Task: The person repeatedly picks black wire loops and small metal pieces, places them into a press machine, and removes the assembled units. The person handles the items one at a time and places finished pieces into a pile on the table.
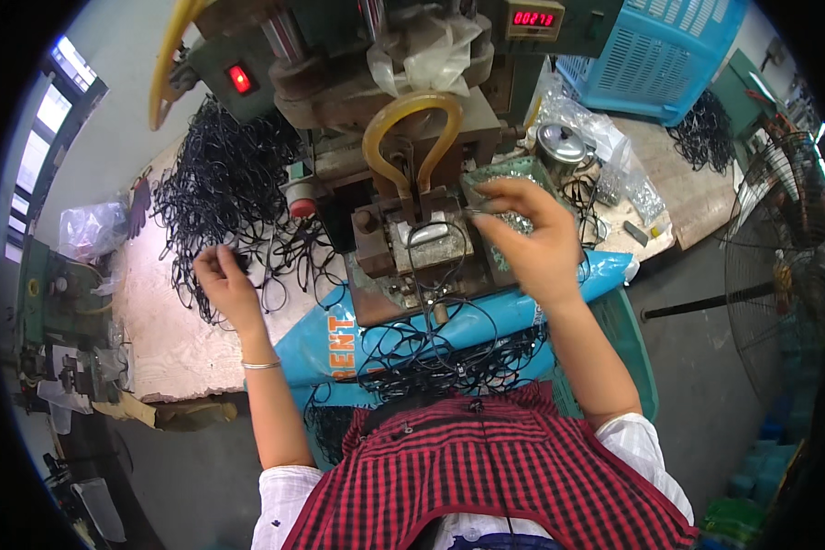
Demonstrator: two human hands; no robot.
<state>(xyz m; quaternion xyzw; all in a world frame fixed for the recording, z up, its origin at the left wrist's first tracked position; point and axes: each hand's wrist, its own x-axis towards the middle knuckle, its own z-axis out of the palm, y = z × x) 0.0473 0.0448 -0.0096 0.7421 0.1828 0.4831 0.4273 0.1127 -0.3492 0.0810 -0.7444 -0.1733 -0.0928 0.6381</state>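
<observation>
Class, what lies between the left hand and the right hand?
Between left hand and right hand, the head view shows loose black cords, then a metal fixture.

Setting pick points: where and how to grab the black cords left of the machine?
Likely the near edge of the black cords, right of the left hand: pinch one from above, on the person's side. They spread thin there over the pale table; farther back they heap up, tangled.

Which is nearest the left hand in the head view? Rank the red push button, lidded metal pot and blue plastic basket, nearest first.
From the left hand:
1. Red push button, to its upper right.
2. Lidded metal pot, well across to the right.
3. Blue plastic basket, at the upper right.
</observation>
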